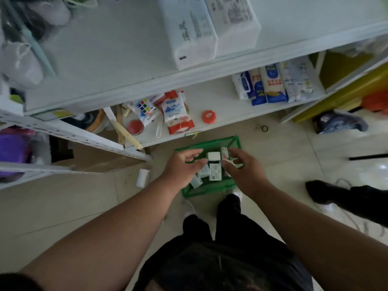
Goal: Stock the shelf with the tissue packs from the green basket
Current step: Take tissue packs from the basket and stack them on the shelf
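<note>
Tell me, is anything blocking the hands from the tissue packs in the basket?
No. The left hand and right hand are right over the open green basket on the floor. Nothing covers the tissue packs. The right hand's fingers already seem to touch one pack, though I cannot tell if it grips it.

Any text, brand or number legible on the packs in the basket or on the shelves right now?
None can be read.
Tissue packs in the green basket: print too small and blurred.
Blue-and-white packs on the lower shelf: characters blurred.
Large white packs on the upper shelf: dark characters, not legible.
</note>
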